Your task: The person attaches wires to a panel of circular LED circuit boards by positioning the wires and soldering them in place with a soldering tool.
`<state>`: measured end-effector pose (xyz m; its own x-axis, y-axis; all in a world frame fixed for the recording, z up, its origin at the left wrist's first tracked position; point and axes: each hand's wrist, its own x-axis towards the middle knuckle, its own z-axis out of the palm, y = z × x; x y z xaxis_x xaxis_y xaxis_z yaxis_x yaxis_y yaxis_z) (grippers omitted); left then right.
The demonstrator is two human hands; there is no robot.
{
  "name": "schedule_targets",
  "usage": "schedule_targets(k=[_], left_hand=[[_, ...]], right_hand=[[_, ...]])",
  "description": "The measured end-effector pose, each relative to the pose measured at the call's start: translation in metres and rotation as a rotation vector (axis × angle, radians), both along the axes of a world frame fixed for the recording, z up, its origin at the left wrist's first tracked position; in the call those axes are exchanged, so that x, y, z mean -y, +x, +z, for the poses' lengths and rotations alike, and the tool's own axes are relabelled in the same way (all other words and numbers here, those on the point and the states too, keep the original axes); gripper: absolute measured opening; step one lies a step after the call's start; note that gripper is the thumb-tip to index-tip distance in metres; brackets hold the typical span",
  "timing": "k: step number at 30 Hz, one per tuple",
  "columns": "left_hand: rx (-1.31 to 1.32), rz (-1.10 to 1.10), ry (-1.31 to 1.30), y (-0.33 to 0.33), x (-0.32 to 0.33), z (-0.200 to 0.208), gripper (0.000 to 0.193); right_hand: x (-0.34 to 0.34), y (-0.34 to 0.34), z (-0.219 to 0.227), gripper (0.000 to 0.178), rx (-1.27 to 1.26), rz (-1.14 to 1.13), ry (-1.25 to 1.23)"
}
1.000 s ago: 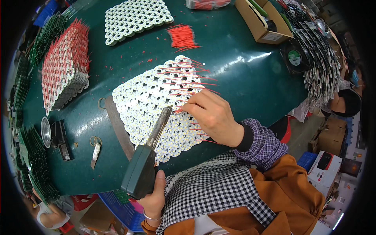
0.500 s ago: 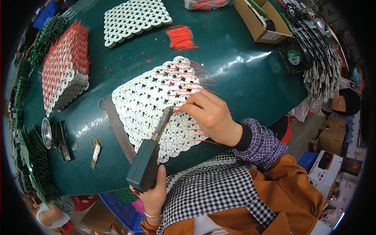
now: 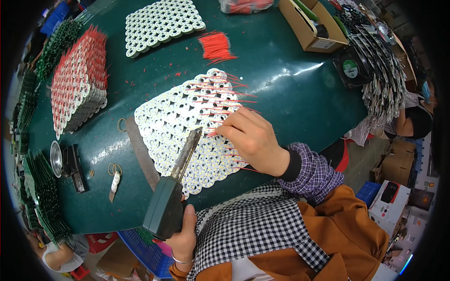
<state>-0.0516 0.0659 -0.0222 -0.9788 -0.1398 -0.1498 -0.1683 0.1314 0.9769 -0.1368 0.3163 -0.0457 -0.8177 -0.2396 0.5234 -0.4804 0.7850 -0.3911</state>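
Note:
My left hand point(image 3: 184, 239) is closed round the handle of a dark green soldering gun point(image 3: 164, 206). Its long metal barrel points away from me, with the tip over a white panel of joined round LED boards point(image 3: 171, 136). Close to that tip, my right hand point(image 3: 253, 140) pinches short red wires point(image 3: 213, 133) above the panel; how many it holds is hidden by the fingers. More thin red wires point(image 3: 243, 101) stick out along the panel's right side. Beneath the panel's left edge lies a dark flat strip point(image 3: 143, 154).
Beyond the panel lie a bundle of red wires point(image 3: 216, 47) and another white board stack point(image 3: 164, 25). A wired board stack point(image 3: 77, 84) stands left, near a small metal dish point(image 3: 56, 158) and a taped blade point(image 3: 114, 186). Far right are a cardboard box point(image 3: 311, 28) and a black reel point(image 3: 350, 69).
The soldering gun in my left hand has shifted left and slightly toward me, so its tip is farther from my right fingers. My right hand stays almost in place.

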Motion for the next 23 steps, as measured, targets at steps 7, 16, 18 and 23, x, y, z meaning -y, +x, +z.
schedule_targets(k=[7,16,18,23], left_hand=[[0.018,-0.014,0.028,0.007,0.003,-0.004,0.043],[-0.033,-0.172,-0.082,0.008,0.004,-0.013,0.037],[-0.063,-0.241,-0.202,0.006,0.007,-0.015,0.036],[0.153,-0.083,-0.072,0.003,-0.006,0.0,0.034]], right_hand=[[-0.003,0.009,0.001,0.022,-0.027,0.011,-0.067],[-0.003,0.013,-0.006,0.015,-0.011,0.004,-0.054],[-0.003,0.013,-0.007,0.015,-0.009,0.002,-0.055],[-0.003,0.014,-0.007,0.016,0.006,-0.002,-0.041]])
